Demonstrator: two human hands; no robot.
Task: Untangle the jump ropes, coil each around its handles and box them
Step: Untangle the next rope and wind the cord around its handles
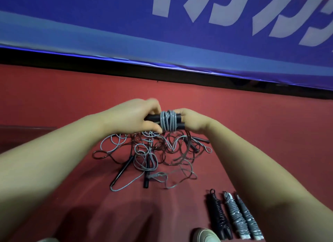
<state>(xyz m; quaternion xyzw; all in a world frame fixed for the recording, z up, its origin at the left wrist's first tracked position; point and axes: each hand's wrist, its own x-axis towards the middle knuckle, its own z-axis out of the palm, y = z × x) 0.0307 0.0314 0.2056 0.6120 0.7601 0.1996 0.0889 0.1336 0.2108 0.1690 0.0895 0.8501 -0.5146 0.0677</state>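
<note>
**A:** Where is the rope right now?

**B:** Held up just above the pile. The left hand (140, 117) curls round one end of the paired black handles (153, 118), with its thumb at the edge of the grey rope (168, 122) wound across their middle. The right hand (192, 122) grips the other end.

**A:** What could spoil it?

**B:** The wraps look loose and cross one another. If either grip eases, I judge the coil could slide toward a handle end and spring open.

**A:** And the free end?

**B:** I cannot tell where it runs. It seems to drop into the tangle (153, 151) of grey and dark ropes on the red floor (252, 133) directly below. If it is snagged there, pulling another turn could lift the whole mess and tighten its knots.

**A:** Are the finished ones at risk?

**B:** Hardly. The black bundle (218, 214) and two grey bundles (234, 216) lie side by side near a shoe (205, 235), well apart from the pile. No box is in view, so I cannot say where this one will go.
</note>
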